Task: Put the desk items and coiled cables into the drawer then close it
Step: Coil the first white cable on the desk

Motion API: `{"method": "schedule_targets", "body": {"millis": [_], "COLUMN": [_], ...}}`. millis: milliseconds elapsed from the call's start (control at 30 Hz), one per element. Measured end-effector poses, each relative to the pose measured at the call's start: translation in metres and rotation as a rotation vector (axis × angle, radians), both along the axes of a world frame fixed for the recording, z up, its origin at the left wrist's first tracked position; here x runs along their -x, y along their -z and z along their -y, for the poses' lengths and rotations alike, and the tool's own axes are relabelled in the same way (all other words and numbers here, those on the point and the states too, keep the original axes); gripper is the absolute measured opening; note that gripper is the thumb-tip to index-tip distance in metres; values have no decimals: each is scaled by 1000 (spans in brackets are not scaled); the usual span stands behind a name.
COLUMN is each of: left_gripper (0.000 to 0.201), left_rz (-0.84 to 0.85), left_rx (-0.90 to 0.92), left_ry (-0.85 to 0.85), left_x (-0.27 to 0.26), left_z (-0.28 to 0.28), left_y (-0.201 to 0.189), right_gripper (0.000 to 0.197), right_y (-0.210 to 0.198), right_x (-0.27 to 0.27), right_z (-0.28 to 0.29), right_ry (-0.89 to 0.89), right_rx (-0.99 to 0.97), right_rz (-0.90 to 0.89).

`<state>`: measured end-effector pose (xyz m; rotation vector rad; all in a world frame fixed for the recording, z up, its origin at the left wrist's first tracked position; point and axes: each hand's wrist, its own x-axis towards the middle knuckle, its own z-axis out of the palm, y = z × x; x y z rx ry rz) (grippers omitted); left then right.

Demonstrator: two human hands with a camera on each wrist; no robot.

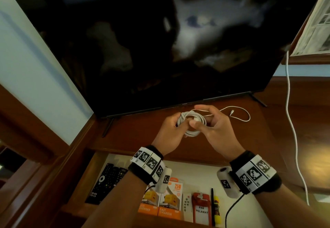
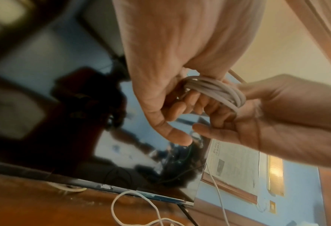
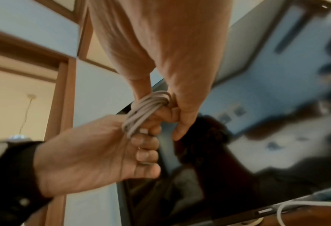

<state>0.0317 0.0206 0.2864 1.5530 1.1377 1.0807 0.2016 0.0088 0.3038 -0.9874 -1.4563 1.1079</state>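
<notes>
Two hands, the left hand [image 1: 169, 129] and right hand [image 1: 214, 127], grip the white cable [image 1: 192, 123] to coil it small for the open drawer [image 1: 196, 170] nearby

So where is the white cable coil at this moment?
In the head view the white cable coil is held between the left hand and right hand, above the desk, just before the television.
</notes>
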Motion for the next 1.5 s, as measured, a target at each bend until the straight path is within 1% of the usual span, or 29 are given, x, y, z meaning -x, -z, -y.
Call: {"method": "schedule_targets", "body": {"millis": [100, 133, 233, 300, 367, 433, 500, 567, 633, 700, 733, 833, 933, 1000, 1067, 1133, 1167, 1233, 1300, 1400, 1500], "left_gripper": [24, 27, 28, 26, 29, 36, 41, 42, 35, 24, 22, 23, 17, 22, 26, 23, 22, 22, 22, 23, 23], "left_rz": [72, 113, 301, 403, 485, 582, 657, 684, 691, 699, 707, 726, 737, 721, 683, 561, 461, 234, 70, -43, -140], "left_rx": [70, 108, 220, 254, 275, 298, 323, 339, 344, 347, 350, 358, 375, 390, 423, 451, 444, 396, 367, 334, 248], "left_ry": [54, 76, 156, 194, 232, 265, 294, 313, 325, 333, 329, 310, 318, 329, 316, 268, 241, 222, 235, 258, 270], "left_x": [-1, -2, -3, -3, -3, -4, -3, -3, -2, -2, -3, -4, 1, 3, 3, 6, 9, 17, 25, 34, 37], "left_z": [6, 8, 11, 12, 13, 14, 15, 14, 13, 12, 11, 9, 8, 8, 7, 5, 3, 0, -3, -2, -1], "left_y": [-4, -4, -5, -7, -8, -7, -5, -2, 0, 2, 3, 3, 3, 5, 5, 5, 5, 7, 14, 23, 30], "right_gripper": [16, 13, 15, 13, 11, 9, 7, 6, 8, 11, 12, 16, 21, 22, 21, 24, 22, 12, 9, 7, 7], "right_y": [4, 5, 9, 12, 17, 19, 17, 14, 12, 10, 10, 10, 9, 8, 11, 18, 21, 27, 32, 37, 44], "right_x": [-3, -4, -8, -8, -10, -12, -12, -11, -10, -9, -8, -7, -14, -18, -17, -16, -16, -18, -20, -23, -26], "right_z": [-3, -5, -9, -11, -14, -16, -15, -12, -11, -9, -8, -4, -5, -6, -6, -6, -6, -5, -5, -1, 6], "right_ry": [137, 177, 260, 318, 358, 345, 310, 300, 300, 269, 247, 189, 116, 75, 43, 62, 94, 170, 208, 197, 191], "right_rx": [-103, -112, -192, -359, -521, -578, -554, -506, -412, -290, -250, -244, -291, -345, -394, -380, -362, -339, -313, -264, -238], "right_rz": [91, 117, 207, 310, 464, 554, 560, 529, 457, 373, 336, 301, 377, 473, 633, 783, 802, 772, 728, 704, 708]}}
